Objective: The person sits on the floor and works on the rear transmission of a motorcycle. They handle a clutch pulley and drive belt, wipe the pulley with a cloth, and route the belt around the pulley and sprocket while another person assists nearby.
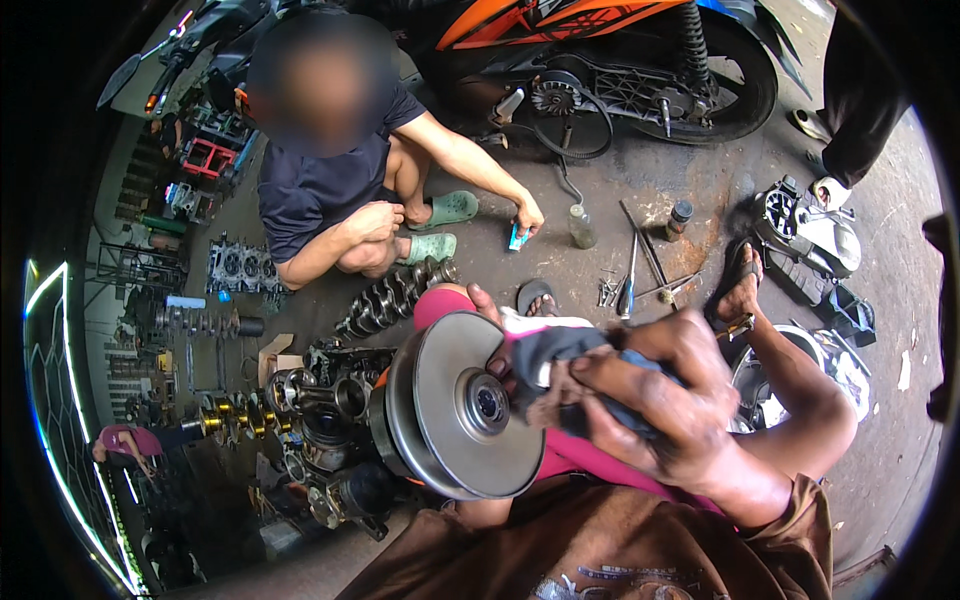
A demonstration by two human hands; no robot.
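Note:
A round metal scooter drive pulley (445, 420) with two facing discs and a bearing in its hub is held up in front of my lap. My left hand (484, 304) grips it; its fingers show at the far edge of the disc, and the rest is hidden behind the pulley. To the right of the hub, my right hand (665, 395) is closed around a dark, crumpled rag (555, 365). The rag is bunched close to the disc face; I cannot tell whether it touches it. Motion slightly blurs the right hand.
Opposite squats a person (330, 190) holding a small blue item. Behind stands an orange scooter (600, 70) with its drive exposed. Tools (630, 275), a jar (582, 228) and an engine cover (810, 235) lie on the floor. Crankshafts (395, 295) and engine parts crowd the left.

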